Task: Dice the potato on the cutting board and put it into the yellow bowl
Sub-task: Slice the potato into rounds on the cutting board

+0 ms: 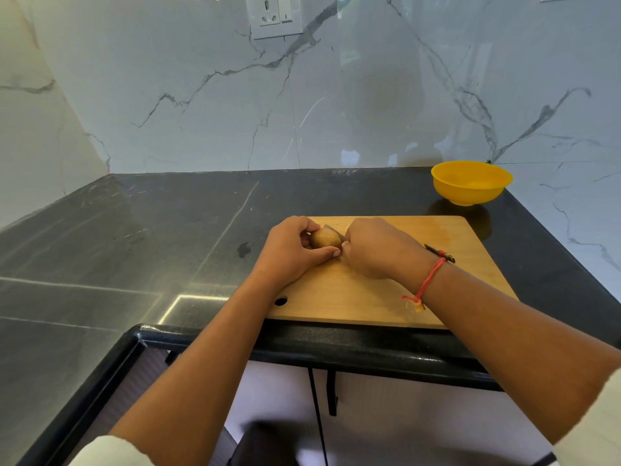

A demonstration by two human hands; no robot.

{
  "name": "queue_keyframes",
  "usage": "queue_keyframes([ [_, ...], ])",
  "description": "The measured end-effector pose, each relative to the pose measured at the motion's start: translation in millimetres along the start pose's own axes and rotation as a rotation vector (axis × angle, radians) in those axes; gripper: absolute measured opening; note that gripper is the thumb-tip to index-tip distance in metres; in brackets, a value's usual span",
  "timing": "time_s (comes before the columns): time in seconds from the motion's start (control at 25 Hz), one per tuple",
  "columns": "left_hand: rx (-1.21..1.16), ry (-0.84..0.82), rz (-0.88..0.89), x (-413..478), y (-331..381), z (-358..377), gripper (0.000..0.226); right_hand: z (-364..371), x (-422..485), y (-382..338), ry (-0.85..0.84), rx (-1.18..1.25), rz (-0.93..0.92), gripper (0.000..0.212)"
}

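Observation:
A small brown potato point(324, 238) lies on the far left part of the wooden cutting board point(470, 260). My left hand point(289, 252) grips the potato from the left, thumb along its near side. My right hand point(373, 248) holds a knife point(332, 229); its grey blade shows just behind the potato, and the dark handle end sticks out past my wrist. The yellow bowl point(470, 182) stands empty on the counter behind the board's right corner.
The dark stone counter point(151, 237) runs left from the board and meets white marble walls at the back and sides. The board's near edge sits close to the counter's front edge. A wall socket point(274, 15) is mounted high on the back wall.

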State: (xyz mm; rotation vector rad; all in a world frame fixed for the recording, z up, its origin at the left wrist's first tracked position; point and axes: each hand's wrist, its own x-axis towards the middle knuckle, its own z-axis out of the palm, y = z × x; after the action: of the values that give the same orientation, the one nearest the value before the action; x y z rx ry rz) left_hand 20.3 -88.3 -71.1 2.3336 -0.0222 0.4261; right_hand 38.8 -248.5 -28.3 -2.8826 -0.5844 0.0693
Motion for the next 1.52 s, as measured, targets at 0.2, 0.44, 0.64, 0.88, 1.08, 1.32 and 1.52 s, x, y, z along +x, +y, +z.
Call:
queue_keyframes([
  [0.2, 0.029, 0.011, 0.008, 1.1, -0.6, 0.8, 0.056, 2.0, -10.7, 6.3, 0.014, -0.03, 0.004, 0.022],
  [0.44, 0.03, 0.002, -0.011, 2.5, -0.8, 1.6, 0.06, 4.4, -27.9, 16.0, 0.001, -0.092, 0.029, 0.027],
  [0.64, 0.021, -0.002, -0.02, 2.2, -0.8, 1.0, 0.061, 7.9, -33.6, 20.7, -0.016, -0.111, 0.048, 0.022],
  [0.88, -0.002, -0.007, -0.027, 1.2, -1.9, -0.3, 0.061, 9.4, -38.9, 29.0, 0.042, -0.159, -0.022, 0.025],
  [1.08, -0.032, -0.014, -0.035, 0.0, -1.9, 0.1, 0.055, 8.9, -44.1, 30.9, 0.102, -0.072, -0.043, 0.029],
  [1.32, -0.04, 0.008, -0.039, -1.3, -3.4, -0.4, 0.051, 5.9, -43.7, 28.9, 0.139, 0.091, 0.018, 0.035],
  [1.52, -0.026, 0.018, -0.033, -0.8, -4.5, -0.2, 0.051, 5.5, -33.4, 14.0, 0.216, 0.08, 0.015, 0.033],
])
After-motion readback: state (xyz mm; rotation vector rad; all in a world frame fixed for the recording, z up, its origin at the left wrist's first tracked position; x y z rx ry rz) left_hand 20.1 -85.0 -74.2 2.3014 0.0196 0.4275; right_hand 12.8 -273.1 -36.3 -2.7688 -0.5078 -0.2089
